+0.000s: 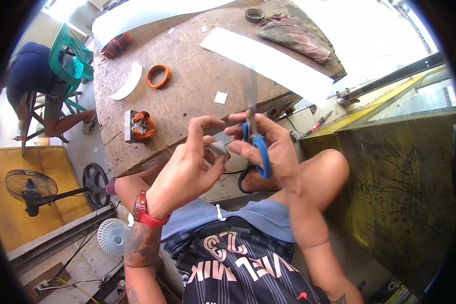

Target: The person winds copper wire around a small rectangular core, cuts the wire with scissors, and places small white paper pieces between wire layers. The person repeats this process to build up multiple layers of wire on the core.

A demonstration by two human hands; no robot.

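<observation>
In my right hand [273,147] is a pair of scissors [261,152] with blue handles, its blades pointing up and away over the table's near edge and blurred. My left hand [190,162], with a red watch on the wrist, pinches a small pale piece of paper [218,149] between thumb and fingers. Both hands are close together above my lap, and the paper is apart from the blades. On the wooden table [177,111], beyond my left hand, sits a metal core with copper wire windings [141,126]. A small white paper square [221,97] lies beyond the hands.
A copper wire coil [158,76], a curved paper strip [128,83] and a long white sheet [268,63] lie on the table. A rag [294,36] and tape roll [254,15] are farther back. Left are fans [31,185] and a person [33,71] by a green chair [63,58].
</observation>
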